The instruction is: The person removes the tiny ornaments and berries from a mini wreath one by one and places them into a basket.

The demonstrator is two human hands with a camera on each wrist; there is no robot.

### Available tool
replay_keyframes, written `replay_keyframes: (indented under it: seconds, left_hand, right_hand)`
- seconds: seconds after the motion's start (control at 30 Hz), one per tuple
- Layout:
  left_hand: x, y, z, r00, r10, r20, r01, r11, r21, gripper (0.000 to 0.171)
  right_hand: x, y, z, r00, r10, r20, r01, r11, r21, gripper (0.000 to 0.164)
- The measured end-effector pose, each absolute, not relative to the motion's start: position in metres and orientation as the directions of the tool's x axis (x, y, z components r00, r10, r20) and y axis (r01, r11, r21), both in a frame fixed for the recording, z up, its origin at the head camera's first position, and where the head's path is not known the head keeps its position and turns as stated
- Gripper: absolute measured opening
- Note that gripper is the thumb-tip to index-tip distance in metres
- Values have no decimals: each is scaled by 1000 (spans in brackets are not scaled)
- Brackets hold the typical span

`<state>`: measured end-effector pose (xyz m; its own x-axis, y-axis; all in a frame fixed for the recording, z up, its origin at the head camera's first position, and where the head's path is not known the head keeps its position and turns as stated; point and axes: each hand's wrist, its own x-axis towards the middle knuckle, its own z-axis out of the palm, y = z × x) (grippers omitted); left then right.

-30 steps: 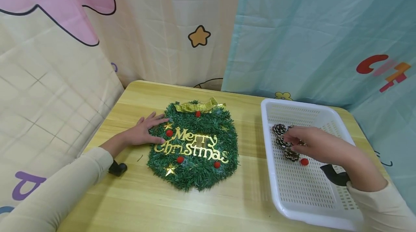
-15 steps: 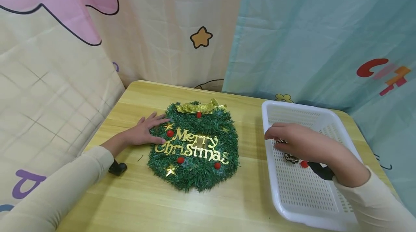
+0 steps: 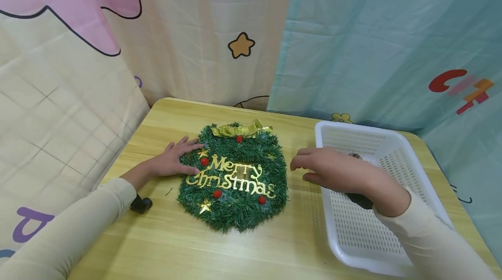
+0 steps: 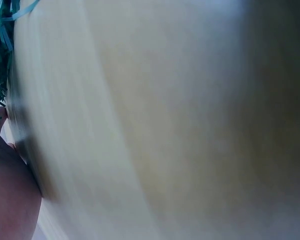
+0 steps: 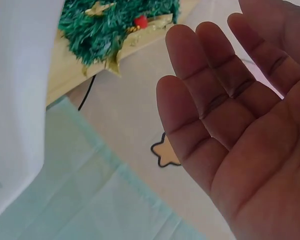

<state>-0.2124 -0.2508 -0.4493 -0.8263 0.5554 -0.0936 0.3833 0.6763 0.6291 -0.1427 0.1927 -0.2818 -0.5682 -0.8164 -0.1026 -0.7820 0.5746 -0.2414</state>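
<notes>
A green tinsel wreath [image 3: 235, 208] lies on the table, with gold "Merry Christmas" letters [image 3: 251, 185], red pompoms, gold stars and a gold ribbon bow [image 3: 237, 130]. My left hand [image 3: 172, 158] rests at its left edge, fingers spread and fingertips on the tinsel. Between the wreath and the white basket [image 3: 331, 227] hovers my right hand [image 3: 333, 169], palm down over the basket's left rim. In the right wrist view its fingers [image 5: 217, 90] are loosely bent, and nothing shows in the palm. A bit of a pine cone [image 3: 355, 155] shows behind that hand; most of the basket's contents are hidden.
The wooden table [image 3: 266, 249] has a patterned curtain [image 3: 204, 53] along its back and a teal curtain [image 3: 372, 44] at the right. A black strap end [image 3: 141, 204] juts out below the left wrist.
My right hand has moved left, from over the pine cones inside the basket to past its left rim. My left hand and the wreath have stayed in place.
</notes>
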Motion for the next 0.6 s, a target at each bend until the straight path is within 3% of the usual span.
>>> replay_keyframes:
  seconds: [0.2,0.6]
  left_hand:
    - [-212,-250,-450,-827,556,-90,389,679,623,83]
    - [-211,-250,-448,-827,554,-91,387,680,622,83]
  right_hand:
    - [-148,174,-290,-506,-852,-134,-812,523,-259,27]
    - [-158,141,-301,-448,-867,-220,-820,496,-286,24]
